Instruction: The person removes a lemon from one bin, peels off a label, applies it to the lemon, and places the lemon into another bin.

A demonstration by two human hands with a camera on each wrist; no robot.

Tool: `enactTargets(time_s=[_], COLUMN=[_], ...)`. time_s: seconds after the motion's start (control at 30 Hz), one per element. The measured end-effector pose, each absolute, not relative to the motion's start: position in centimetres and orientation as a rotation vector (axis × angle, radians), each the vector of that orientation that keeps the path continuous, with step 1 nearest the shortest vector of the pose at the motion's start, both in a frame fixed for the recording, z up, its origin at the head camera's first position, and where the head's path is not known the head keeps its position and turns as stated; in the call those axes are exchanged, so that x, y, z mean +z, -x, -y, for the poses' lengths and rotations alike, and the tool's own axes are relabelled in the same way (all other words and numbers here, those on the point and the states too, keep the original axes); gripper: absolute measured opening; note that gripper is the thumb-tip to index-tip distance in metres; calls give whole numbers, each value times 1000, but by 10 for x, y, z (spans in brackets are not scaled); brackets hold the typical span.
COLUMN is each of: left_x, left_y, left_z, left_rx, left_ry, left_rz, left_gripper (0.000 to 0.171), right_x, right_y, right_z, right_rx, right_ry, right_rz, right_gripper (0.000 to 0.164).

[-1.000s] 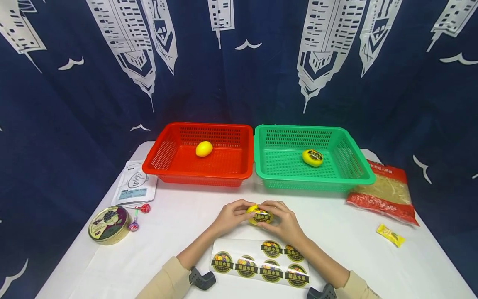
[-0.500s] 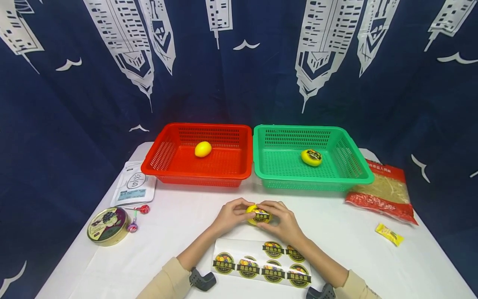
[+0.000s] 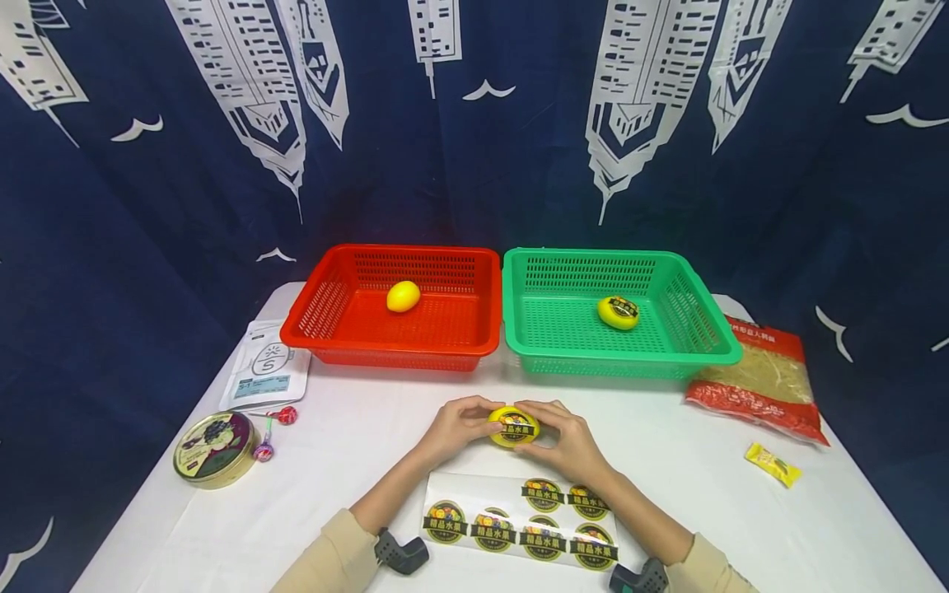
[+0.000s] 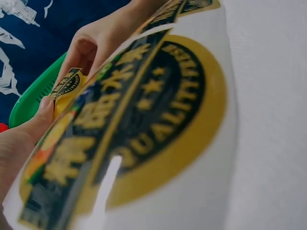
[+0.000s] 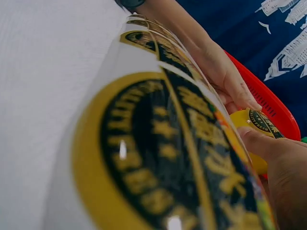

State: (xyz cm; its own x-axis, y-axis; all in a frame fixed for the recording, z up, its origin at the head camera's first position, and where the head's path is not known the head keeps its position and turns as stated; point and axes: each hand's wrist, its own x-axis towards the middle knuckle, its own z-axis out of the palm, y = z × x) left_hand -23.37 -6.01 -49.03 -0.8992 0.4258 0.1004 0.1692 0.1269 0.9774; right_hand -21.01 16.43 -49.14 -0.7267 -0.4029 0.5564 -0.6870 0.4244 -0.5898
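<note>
Both hands hold a yellow lemon (image 3: 508,409) over the white table, just beyond the sticker sheet. On its near face is a round black-and-gold sticker (image 3: 517,427) with a dark banner. The left hand (image 3: 454,428) grips the lemon from the left, its thumb on the front near the sticker's edge. From the right, the right hand (image 3: 567,436) holds it with fingers over the top side and thumb low. In the right wrist view the sticker (image 5: 261,122) lies between the two thumbs. The sticker sheet (image 3: 482,487), with several round stickers, lies below the hands.
A red basket (image 3: 400,360) holds a plain lemon (image 3: 404,296); the green basket (image 3: 630,360) beside it holds a stickered one (image 3: 617,315). At left are a round tin (image 3: 215,449), lollipops (image 3: 283,414) and white packets (image 3: 270,362). At right lie a pasta bag (image 3: 764,383) and small yellow packet (image 3: 773,465).
The right hand's fingers have drawn back slightly to the right, so more of the lemon's top and its sticker shows. The left hand keeps nearly the same place.
</note>
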Motion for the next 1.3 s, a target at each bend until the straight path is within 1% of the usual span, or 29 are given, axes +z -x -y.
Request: enactTargets(time_s=[0.17,0.33,0.4,0.5,0.57,0.67,0.8,0.9,1.0,1.3], left_x=[-491,-494,-495,-494,-492,-492,-494,-494,-494,-494], left_y=[235,236,235,232,230,229,230,231,232,231], left_z=[65,66,64,61,59,58,59,59,59,59], left_rx=[1869,1889,1886,1847,1834,1780,1734,1715,1679,1586], left_ry=[-611,-647,-715,-871,-973,-1096,-1186,-1203,-1232,-1324], left_rz=[-2099,-2062,-2098,-2216,-2269,-2393,-2474,-2514,-2565,-2641], left_gripper=[33,36,41,52,55,51,45,44,44,44], right_x=[-492,-476,-472,-479,-486,-494,-481,-467,-465,-461], right_y=[207,198,195,197,200,203,197,191,191,193], right_z=[-164,-159,-157,-158,-158,-159,-156,-154,-154,-152], right_rx=[1332,1515,1565,1614,1623,1640,1621,1609,1617,1921], right_ry=[-880,-847,-838,-813,-815,-828,-873,-891,-893,-678], right_rz=[2400,2358,2345,2357,2366,2355,2325,2336,2367,2407], right_gripper=[61,60,59,59,58,58,57,57,56,38])
